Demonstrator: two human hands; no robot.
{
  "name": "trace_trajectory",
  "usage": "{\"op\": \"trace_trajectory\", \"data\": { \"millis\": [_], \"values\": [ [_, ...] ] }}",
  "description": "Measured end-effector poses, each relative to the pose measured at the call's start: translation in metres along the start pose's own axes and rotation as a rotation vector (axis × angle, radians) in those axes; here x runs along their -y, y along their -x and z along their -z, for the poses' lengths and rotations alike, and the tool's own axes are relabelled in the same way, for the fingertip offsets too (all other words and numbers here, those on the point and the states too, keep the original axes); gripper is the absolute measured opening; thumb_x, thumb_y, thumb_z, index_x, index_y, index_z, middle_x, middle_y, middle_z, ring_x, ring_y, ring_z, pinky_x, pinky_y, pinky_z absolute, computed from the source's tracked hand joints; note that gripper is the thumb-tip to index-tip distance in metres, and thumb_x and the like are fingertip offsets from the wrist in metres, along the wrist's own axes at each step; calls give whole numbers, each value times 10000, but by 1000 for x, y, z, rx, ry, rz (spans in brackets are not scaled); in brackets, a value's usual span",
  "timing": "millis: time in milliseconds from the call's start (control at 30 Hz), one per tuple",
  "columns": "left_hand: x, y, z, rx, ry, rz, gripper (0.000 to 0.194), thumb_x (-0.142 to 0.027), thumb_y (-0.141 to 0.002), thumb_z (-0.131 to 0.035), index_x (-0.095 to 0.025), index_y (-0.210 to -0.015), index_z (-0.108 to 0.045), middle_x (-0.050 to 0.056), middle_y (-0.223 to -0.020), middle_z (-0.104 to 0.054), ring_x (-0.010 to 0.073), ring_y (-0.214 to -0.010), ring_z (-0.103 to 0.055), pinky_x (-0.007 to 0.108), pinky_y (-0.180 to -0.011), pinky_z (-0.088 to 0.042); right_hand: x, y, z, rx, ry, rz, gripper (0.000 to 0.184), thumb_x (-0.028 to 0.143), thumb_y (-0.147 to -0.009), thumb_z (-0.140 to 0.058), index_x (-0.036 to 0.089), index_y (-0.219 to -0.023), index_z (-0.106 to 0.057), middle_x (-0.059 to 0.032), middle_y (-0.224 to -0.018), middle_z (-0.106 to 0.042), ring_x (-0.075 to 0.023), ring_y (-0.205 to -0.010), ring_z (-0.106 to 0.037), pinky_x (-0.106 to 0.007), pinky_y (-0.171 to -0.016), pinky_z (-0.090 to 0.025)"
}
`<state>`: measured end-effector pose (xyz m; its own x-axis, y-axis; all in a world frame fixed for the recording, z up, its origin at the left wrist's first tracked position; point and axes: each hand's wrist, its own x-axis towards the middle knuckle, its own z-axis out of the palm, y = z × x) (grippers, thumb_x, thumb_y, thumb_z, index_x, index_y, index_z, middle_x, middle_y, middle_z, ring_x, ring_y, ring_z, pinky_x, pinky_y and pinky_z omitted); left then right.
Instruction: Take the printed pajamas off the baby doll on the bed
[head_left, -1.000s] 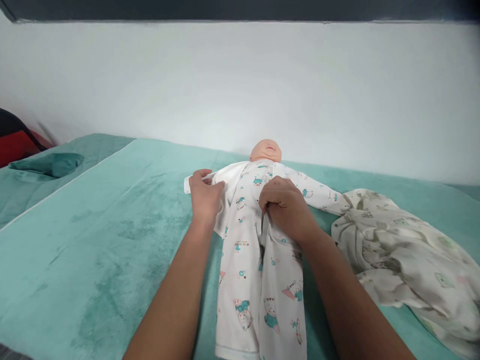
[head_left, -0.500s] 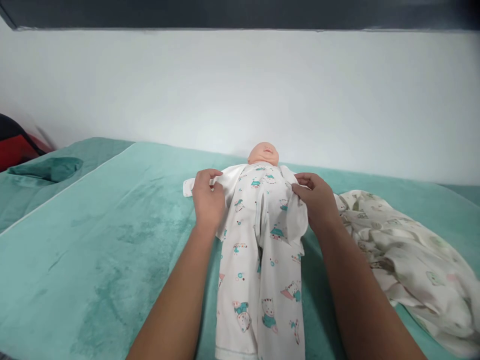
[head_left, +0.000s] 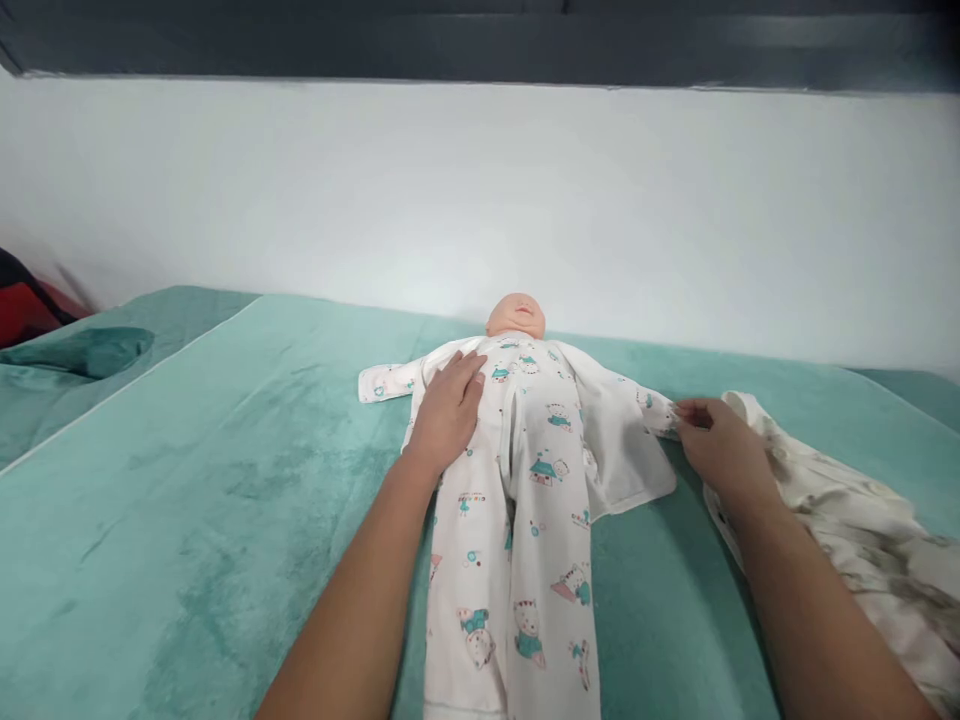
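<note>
A baby doll (head_left: 516, 316) lies on its back on a teal blanket (head_left: 210, 480), in a white sleepsuit (head_left: 525, 520) printed with small teal animals. My left hand (head_left: 448, 410) rests flat on the suit's left chest panel, fingers stretched out. My right hand (head_left: 716, 447) is out to the right at the cuff of the suit's right sleeve (head_left: 654, 410), its fingertips pinched on the cuff. The suit's right front flap (head_left: 622, 455) lies spread open on the blanket between both hands.
A crumpled pale printed garment (head_left: 847, 540) lies at the right under my right forearm. A dark teal cushion (head_left: 82, 352) and a red and black object (head_left: 26, 300) sit far left. A white wall runs behind the doll.
My right hand went from the suit's middle out to the right sleeve cuff, and the right flap now lies open. My left hand unclenched and lies flat on the chest. The view tilted down.
</note>
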<state>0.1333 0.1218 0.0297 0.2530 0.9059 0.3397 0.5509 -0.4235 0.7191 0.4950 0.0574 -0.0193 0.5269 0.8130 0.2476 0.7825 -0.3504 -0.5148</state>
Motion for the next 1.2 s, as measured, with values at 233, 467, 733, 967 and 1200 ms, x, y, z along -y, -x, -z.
{"op": "trace_trajectory", "data": {
  "millis": [233, 467, 733, 967, 1200],
  "values": [
    [16, -7, 2, -64, -390, -14, 427, -282, -997, -288, -259, -1330, -555, 3, -1439, -536, 234, -1441, -305, 523, -1206, -150, -1, 0, 14, -40, 303, -56, 477, 283, -809, -481, 84, -1225, -604, -280, -1163, -627, -410, -1106, -588, -525, -881, -458],
    [28, -27, -6, -153, -618, 21, 389, -327, -983, -349, -341, -1301, -571, 50, -1388, -558, 276, -1302, -442, 617, -1144, -177, 48, 25, -2, -133, -34, 262, 413, 377, -893, -454, 179, -1225, -600, -157, -1236, -633, -338, -1186, -563, -526, -1034, -417],
    [34, -41, -1, -225, -634, 129, 382, -265, -927, -395, -316, -1192, -666, 59, -1144, -673, 280, -1077, -554, 474, -982, -365, 72, 41, -26, 294, -146, 692, 540, 431, -992, -364, 287, -1510, -322, -24, -1599, -277, -246, -1486, -197, -512, -1212, -189],
    [37, -39, 0, -287, -611, 187, 385, -247, -914, -400, -286, -1165, -689, 60, -1133, -682, 284, -1056, -561, 445, -929, -365, 88, 51, -9, 186, -338, 368, 432, 492, -954, -446, 311, -1338, -526, -31, -1420, -538, -264, -1325, -472, -478, -1118, -363],
    [37, -40, 1, -295, -598, 196, 375, -253, -916, -406, -296, -1150, -696, 54, -1110, -690, 274, -1051, -569, 435, -927, -361, 219, 25, -22, 358, -224, 669, 376, 403, -942, -457, 260, -1275, -554, -46, -1342, -586, -240, -1246, -511, -406, -1050, -401]
  ]
}}
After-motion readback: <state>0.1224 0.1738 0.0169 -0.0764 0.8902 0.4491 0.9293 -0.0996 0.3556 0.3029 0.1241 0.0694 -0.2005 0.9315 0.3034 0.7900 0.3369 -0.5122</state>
